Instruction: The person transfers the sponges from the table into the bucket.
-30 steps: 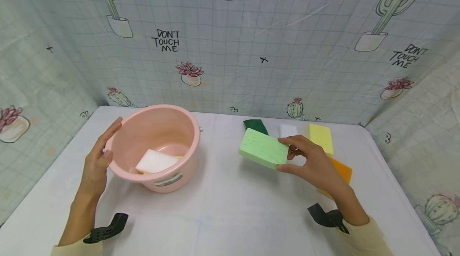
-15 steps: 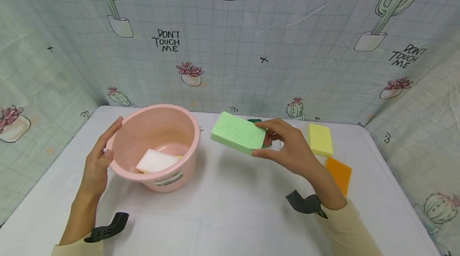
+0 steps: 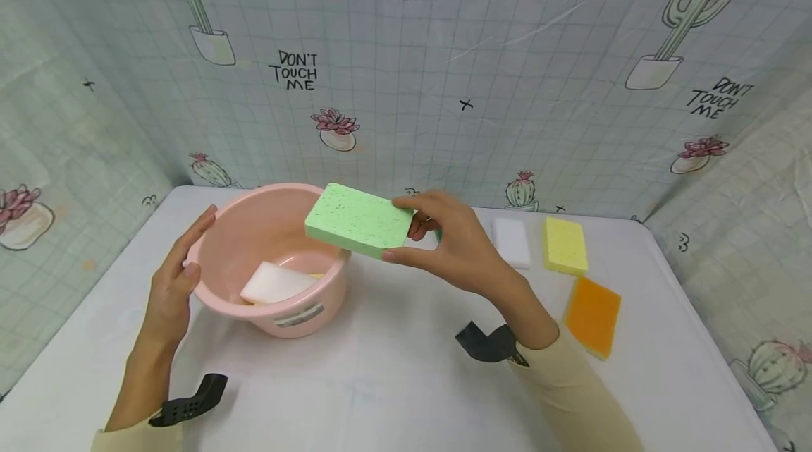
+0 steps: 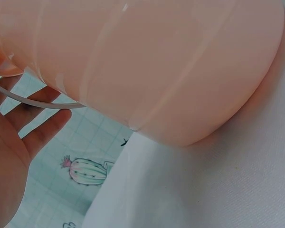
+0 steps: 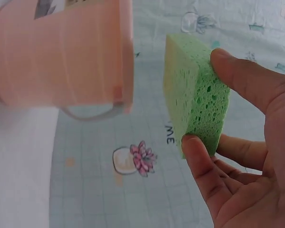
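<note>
My right hand (image 3: 453,244) pinches a light green sponge (image 3: 358,219) by its right end, thumb below and fingers above. The sponge is raised, its left end over the right rim of a pink bucket (image 3: 320,307). In the right wrist view, the green sponge (image 5: 194,90) shows its porous face beside the bucket (image 5: 61,57). My left hand (image 3: 171,293) holds the bucket's left rim, thumb at the edge. In the left wrist view, fingers (image 4: 45,130) reach behind the grey handle (image 4: 42,103). Inside the bucket lies a white sponge (image 3: 275,284), with yellow showing beneath it.
To the right on the white table (image 3: 380,381) lie a white sponge (image 3: 511,242), a yellow sponge (image 3: 565,246) and an orange-topped sponge (image 3: 593,314). A dark green item (image 3: 438,235) is mostly hidden behind my right hand. Patterned cloth (image 3: 393,85) hangs behind.
My right hand has carried the green sponge leftward from above the middle right of the table to the bucket's right rim. My left hand and the bucket have stayed put.
</note>
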`<state>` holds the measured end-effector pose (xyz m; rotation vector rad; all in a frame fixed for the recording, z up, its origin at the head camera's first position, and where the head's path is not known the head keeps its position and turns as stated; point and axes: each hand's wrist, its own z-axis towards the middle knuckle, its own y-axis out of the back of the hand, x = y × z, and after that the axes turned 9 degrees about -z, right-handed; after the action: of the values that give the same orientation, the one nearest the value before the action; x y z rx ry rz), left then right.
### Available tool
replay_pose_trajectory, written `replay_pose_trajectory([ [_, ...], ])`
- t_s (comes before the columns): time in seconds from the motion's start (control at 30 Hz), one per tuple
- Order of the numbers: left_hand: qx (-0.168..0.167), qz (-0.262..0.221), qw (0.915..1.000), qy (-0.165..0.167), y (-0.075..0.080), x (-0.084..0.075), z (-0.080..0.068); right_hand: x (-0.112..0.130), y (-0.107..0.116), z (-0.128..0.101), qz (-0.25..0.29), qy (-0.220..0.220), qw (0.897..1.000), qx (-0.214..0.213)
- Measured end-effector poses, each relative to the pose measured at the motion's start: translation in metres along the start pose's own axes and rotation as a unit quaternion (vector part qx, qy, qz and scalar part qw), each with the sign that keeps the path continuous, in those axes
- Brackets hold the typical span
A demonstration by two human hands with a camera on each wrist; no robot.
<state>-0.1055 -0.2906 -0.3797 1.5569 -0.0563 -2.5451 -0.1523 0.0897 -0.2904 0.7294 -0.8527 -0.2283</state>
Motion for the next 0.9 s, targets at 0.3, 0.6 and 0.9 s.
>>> replay_pose_trajectory([
  [0.3, 0.006, -0.006, 0.9992, -0.038, 0.0, 0.002, 0.002, 0.021, -0.029, 0.021, -0.005, 0.013, 1.0, 0.01],
  [0.6, -0.003, 0.002, 0.9999, -0.015, 0.0, -0.001, 0.0, 0.042, -0.063, 0.046, -0.023, 0.002, 0.996, 0.085],
  [0.9, 0.003, 0.011, 0.9999, -0.004, 0.0, -0.001, -0.001, 0.049, -0.083, 0.057, -0.063, -0.01, 0.991, 0.114],
])
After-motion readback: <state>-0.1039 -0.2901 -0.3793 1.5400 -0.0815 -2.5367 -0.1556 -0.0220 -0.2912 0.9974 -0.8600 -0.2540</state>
